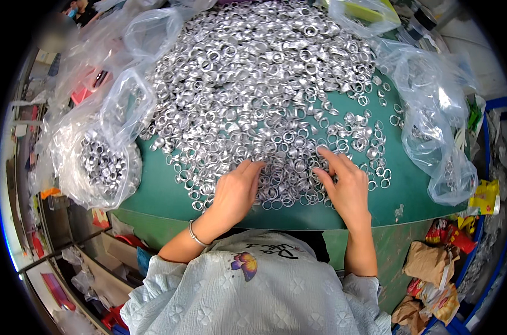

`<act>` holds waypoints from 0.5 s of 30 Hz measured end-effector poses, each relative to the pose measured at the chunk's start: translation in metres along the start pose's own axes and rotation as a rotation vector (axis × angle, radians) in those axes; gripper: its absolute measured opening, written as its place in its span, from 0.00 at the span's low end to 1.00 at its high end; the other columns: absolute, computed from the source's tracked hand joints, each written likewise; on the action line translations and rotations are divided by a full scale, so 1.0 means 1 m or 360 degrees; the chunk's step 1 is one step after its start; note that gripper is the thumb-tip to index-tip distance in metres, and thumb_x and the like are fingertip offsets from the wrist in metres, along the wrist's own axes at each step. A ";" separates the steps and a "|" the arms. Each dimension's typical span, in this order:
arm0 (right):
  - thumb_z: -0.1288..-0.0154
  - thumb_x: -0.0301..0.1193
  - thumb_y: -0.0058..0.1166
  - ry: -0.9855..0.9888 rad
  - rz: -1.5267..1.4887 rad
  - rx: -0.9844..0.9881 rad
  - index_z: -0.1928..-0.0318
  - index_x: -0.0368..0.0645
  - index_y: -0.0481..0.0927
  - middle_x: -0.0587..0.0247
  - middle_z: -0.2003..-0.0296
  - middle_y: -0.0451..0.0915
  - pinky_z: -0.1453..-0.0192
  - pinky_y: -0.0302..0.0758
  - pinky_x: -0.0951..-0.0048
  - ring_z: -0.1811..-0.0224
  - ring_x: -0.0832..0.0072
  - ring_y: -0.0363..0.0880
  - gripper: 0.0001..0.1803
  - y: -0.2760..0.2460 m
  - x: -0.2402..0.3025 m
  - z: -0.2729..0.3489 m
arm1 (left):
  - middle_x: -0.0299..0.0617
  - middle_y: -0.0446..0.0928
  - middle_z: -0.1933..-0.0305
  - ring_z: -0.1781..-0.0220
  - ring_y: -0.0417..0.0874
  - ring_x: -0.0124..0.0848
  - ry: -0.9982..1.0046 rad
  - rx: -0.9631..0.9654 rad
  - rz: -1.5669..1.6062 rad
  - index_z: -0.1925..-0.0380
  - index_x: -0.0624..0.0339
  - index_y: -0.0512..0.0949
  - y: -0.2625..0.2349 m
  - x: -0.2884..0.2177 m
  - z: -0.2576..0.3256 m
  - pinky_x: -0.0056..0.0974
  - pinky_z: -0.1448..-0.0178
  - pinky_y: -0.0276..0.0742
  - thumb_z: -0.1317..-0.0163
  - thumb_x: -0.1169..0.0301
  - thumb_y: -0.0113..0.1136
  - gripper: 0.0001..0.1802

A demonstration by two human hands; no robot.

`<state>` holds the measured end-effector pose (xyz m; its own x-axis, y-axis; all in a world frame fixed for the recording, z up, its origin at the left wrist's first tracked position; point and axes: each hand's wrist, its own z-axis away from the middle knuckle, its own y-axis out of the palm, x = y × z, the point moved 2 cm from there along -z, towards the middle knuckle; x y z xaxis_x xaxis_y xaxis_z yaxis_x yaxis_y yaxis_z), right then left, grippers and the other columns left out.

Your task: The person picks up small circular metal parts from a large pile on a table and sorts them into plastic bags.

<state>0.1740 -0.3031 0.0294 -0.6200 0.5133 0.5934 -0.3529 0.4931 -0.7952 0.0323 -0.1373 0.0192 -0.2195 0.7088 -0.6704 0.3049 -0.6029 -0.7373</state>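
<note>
A broad heap of silver-coloured metal rings (248, 67) spreads over a green tabletop (158, 195), with looser rings toward the near edge. My left hand (235, 190) rests at the near left of the heap, fingers stretched forward and close together, tips touching the rings. Nothing shows held in it, and a bracelet (195, 233) circles its wrist. To its right, my right hand (345, 181) is open at the near right side of the rings. Its thumb and forefinger stand apart, with rings (289, 178) lying between the two hands.
Clear plastic bags stand at the table's sides: one holding rings (100, 162) at left, another bag (432, 123) at right. A yellow-green tray (368, 10) and a dark-capped jar (418, 25) sit at the far right. Paper bags (429, 262) lie below right, beside a blue rack (477, 240).
</note>
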 end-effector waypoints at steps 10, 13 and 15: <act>0.46 0.32 0.60 -0.0005 0.0367 -0.0068 0.61 0.49 0.81 0.63 0.74 0.75 0.77 0.71 0.63 0.79 0.61 0.76 0.10 0.002 -0.007 -0.015 | 0.44 0.72 0.73 0.77 0.75 0.45 0.0029 -0.0179 -0.0246 0.61 0.58 0.77 -0.013 0.024 -0.027 0.43 0.74 0.70 0.43 0.73 0.59 0.09; 0.46 0.32 0.60 -0.0295 0.0074 -0.0040 0.61 0.49 0.81 0.63 0.75 0.73 0.78 0.71 0.65 0.80 0.62 0.76 0.10 0.022 0.029 -0.026 | 0.45 0.73 0.72 0.74 0.77 0.47 0.0090 -0.0137 -0.0340 0.63 0.58 0.77 -0.005 0.034 -0.047 0.44 0.73 0.72 0.43 0.72 0.58 0.08; 0.45 0.32 0.60 -0.0397 0.0154 0.0133 0.64 0.49 0.81 0.63 0.74 0.72 0.79 0.70 0.64 0.80 0.62 0.76 0.08 0.045 0.048 -0.033 | 0.45 0.73 0.70 0.72 0.78 0.48 0.0129 -0.0077 -0.0342 0.65 0.58 0.76 -0.004 0.040 -0.049 0.46 0.72 0.73 0.45 0.74 0.57 0.07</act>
<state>0.1510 -0.2329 0.0260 -0.8033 0.3611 0.4737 -0.3340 0.3853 -0.8602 0.0676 -0.0888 -0.0005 -0.2093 0.8474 -0.4880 0.3037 -0.4180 -0.8562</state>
